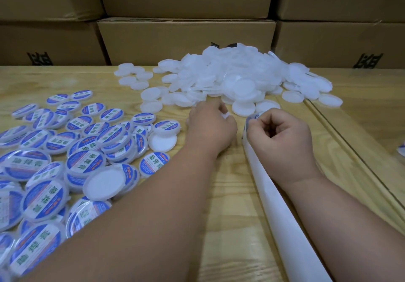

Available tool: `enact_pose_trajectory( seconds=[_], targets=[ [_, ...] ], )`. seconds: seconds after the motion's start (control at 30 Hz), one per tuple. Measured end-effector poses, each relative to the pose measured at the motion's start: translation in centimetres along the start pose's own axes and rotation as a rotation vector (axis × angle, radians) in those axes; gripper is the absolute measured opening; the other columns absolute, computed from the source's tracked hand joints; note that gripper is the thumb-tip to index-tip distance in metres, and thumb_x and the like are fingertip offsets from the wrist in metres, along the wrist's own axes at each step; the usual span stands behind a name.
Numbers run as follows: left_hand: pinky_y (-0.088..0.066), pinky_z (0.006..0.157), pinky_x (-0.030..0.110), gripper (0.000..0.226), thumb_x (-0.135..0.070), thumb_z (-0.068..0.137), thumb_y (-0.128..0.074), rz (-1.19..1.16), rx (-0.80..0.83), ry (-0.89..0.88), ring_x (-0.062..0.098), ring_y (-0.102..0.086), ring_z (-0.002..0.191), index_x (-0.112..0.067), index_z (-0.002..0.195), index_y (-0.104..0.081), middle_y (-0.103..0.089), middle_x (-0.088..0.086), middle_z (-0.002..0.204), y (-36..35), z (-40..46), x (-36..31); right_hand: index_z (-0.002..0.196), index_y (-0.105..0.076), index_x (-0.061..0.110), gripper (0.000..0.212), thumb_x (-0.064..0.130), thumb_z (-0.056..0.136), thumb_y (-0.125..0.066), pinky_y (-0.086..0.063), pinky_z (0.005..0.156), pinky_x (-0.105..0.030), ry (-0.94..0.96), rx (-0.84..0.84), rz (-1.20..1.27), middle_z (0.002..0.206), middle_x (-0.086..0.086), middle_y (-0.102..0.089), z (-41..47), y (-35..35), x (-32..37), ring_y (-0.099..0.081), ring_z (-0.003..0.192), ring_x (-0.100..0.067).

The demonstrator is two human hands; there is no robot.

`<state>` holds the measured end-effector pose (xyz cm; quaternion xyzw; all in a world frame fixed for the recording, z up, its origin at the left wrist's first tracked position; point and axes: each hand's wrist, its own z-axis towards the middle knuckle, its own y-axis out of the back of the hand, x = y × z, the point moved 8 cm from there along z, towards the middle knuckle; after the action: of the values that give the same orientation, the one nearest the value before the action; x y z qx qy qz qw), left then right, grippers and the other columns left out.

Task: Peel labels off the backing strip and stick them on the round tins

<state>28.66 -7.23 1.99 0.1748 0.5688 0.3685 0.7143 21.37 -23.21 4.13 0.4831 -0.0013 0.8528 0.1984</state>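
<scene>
Two hands mid-table | left hand (pixel 211 126) fingers curled round plain tin (pixel 225 115) | right hand (pixel 282 138) pinches label (pixel 255 116) at backing strip (pixel 282 211) end | bare table (pixel 230 194) between forearms

- The left hand (pixel 211 126) is gripping a plain white tin (pixel 225 115) at centre.
- The right hand (pixel 279 137) is pinching a label (pixel 255 116) on the backing strip (pixel 282 222) running toward 5 o'clock.
- Labelled tins (pixel 65 150) are lying at 9 o'clock.

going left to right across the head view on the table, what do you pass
labelled tins → left hand holding a blank tin → right hand pinching a label on the backing strip
</scene>
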Motion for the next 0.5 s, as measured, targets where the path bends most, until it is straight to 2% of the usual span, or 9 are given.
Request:
enact_pose_trajectory(
  seconds=[0.07, 0.17, 0.27, 0.33, 0.37, 0.43, 0.5],
  targets=[
    [-0.037, 0.068, 0.017, 0.011, -0.033, 0.087, -0.065, -0.222, -0.022, 0.053, 0.012, -0.056, 0.098, -0.033, 0.094, -0.056, -0.059, -0.011, 0.107, 1.2, -0.6, 0.4, 0.058, -0.048, 0.014, 0.035, 0.009, 0.086, -0.069, -0.032, 0.049, -0.015, -0.019, 0.016, 0.002, 0.05, 0.012, -0.038, 0.0, -0.1, -0.3, -0.035, 0.049, -0.006],
    [-0.04, 0.065, 0.014, 0.02, -0.033, 0.087, -0.068, -0.474, -0.069, 0.128, -0.005, -0.057, 0.091, -0.039, 0.1, -0.054, -0.059, -0.021, 0.105, 2.9, -2.3, 1.4, 0.062, -0.057, 0.014, 0.029, 0.016, 0.088, -0.071, -0.034, 0.048, -0.012, -0.054, 0.043, 0.009, 0.05, 0.01, -0.042, 0.0, -0.3, -0.6, -0.037, 0.048, -0.005],
    [-0.044, 0.054, 0.011, 0.042, -0.015, 0.083, -0.064, -0.65, -0.077, 0.153, -0.005, -0.061, 0.07, -0.042, 0.112, -0.051, -0.058, -0.014, 0.114, 4.3, -4.3, 2.0, 0.067, -0.065, 0.018, 0.026, 0.021, 0.092, -0.072, -0.036, 0.049, -0.011, -0.088, 0.075, 0.004, 0.051, 0.006, -0.045, -0.1, -0.7, -0.6, -0.039, 0.048, -0.005],
    [-0.044, 0.05, 0.012, 0.05, -0.012, 0.083, -0.063, -0.725, -0.049, 0.188, -0.005, -0.06, 0.06, -0.046, 0.116, -0.049, -0.062, -0.01, 0.111, 5.1, -5.7, 2.2, 0.069, -0.067, 0.017, 0.025, 0.023, 0.093, -0.071, -0.036, 0.049, -0.012, -0.101, 0.074, -0.014, 0.052, 0.002, -0.044, -0.1, -0.5, -0.6, -0.039, 0.049, -0.005],
    [-0.046, 0.051, 0.013, 0.052, -0.014, 0.083, -0.065, -0.748, -0.031, 0.2, -0.004, -0.061, 0.06, -0.05, 0.117, -0.048, -0.065, -0.01, 0.108, 5.3, -6.4, 2.2, 0.069, -0.068, 0.014, 0.027, 0.026, 0.094, -0.07, -0.037, 0.05, -0.015, -0.107, 0.081, -0.031, 0.052, -0.002, -0.044, -0.2, -0.5, -0.6, -0.04, 0.05, -0.006],
    [-0.052, 0.059, 0.02, 0.055, -0.024, 0.079, -0.068, -0.767, -0.017, 0.207, 0.002, -0.068, 0.071, -0.059, 0.115, -0.046, -0.071, -0.009, 0.104, 5.9, -7.9, 2.5, 0.066, -0.064, 0.004, 0.044, 0.04, 0.092, -0.065, -0.035, 0.05, -0.019, -0.114, 0.12, -0.077, 0.05, -0.003, -0.044, -0.3, -0.6, -0.6, -0.039, 0.049, -0.006],
    [-0.056, 0.07, 0.027, 0.052, -0.031, 0.074, -0.071, -0.805, -0.01, 0.213, 0.01, -0.072, 0.082, -0.062, 0.109, -0.05, -0.076, -0.009, 0.098, 6.1, -9.4, 2.7, 0.057, -0.052, 0.006, 0.058, 0.054, 0.087, -0.063, -0.03, 0.044, -0.016, -0.133, 0.154, -0.149, 0.045, 0.001, -0.042, -0.3, -0.6, -0.5, -0.036, 0.044, -0.006]
  ],
)
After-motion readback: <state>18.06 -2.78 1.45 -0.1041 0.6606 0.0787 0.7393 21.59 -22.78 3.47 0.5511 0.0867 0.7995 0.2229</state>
